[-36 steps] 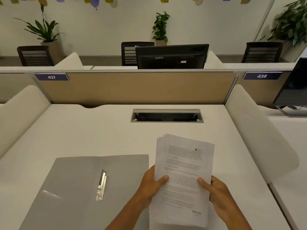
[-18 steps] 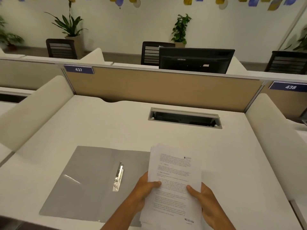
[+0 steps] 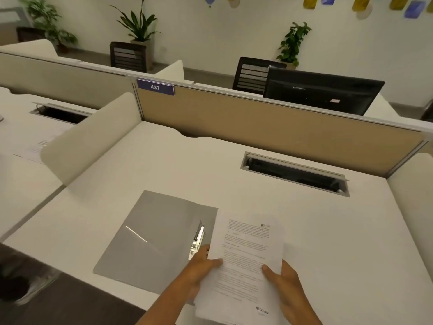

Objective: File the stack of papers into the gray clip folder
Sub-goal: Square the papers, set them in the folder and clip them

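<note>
Head view: both hands (left (image 3: 201,263), right (image 3: 284,281)) pinch papers (image 3: 246,252) beside folder (image 3: 154,240).

Desk (image 3: 164,165) bare beyond folder (image 3: 152,242) (partition (image 3: 269,127) behind).

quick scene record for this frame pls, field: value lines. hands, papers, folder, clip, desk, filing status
left hand: grips the left edge of the paper stack, thumb on top
right hand: grips the right edge, thumb on top
paper stack: printed sheets, squared, held over the folder's right part
gray folder: lying open and flat on the desk
metal clip: at the folder's spine, no paper on it
desk: white, with a cable slot at the back
filing status: papers not yet on the clip
</note>
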Motion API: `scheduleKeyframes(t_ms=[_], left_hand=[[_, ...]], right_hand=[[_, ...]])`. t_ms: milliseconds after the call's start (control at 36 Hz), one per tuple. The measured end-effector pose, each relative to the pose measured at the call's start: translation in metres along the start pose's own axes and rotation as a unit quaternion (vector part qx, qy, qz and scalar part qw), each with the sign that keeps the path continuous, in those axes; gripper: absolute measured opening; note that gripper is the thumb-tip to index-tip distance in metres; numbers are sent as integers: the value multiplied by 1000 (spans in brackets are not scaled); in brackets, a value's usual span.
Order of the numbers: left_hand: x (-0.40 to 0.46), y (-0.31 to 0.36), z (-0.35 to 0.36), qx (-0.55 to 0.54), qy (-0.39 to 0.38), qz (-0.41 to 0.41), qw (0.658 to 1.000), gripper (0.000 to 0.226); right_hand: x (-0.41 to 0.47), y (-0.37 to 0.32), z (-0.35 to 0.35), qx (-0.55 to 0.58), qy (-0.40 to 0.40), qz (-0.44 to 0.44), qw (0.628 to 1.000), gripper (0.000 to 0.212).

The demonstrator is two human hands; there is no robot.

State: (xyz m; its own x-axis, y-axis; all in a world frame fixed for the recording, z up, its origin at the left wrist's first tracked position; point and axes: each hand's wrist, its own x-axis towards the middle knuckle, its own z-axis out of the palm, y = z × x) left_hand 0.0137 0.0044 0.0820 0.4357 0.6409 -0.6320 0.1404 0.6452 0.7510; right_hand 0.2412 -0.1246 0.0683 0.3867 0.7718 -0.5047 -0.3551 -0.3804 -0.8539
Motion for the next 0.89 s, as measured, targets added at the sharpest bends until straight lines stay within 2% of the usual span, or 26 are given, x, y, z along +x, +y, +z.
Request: scheduleKeyframes(t_ms=[167,333,472,556,639,778,889], left_hand=[[-1,-13,-23,28,22,-13,999,36],[-3,-22,-46,148,57,10,987,25],[-2,-32,-77,302,153,91,937,21],[-3,-37,-96,370,187,143,899,31],[-2,-42,-111,414,172,171,877,43],[1,-52,-124,435,95,182,877,53],[2,-64,-130,447,57,168,877,83]], right_hand=[[2,5,22,5,20,-5,1000,36],[7,8,33,-16,61,-1,998,34],[16,12,39,-41,81,9,996,33],[22,15,44,-46,80,19,996,35],[27,16,48,-49,76,22,996,35],[34,16,54,-51,67,19,996,33],[39,17,54,-54,63,24,996,32]])
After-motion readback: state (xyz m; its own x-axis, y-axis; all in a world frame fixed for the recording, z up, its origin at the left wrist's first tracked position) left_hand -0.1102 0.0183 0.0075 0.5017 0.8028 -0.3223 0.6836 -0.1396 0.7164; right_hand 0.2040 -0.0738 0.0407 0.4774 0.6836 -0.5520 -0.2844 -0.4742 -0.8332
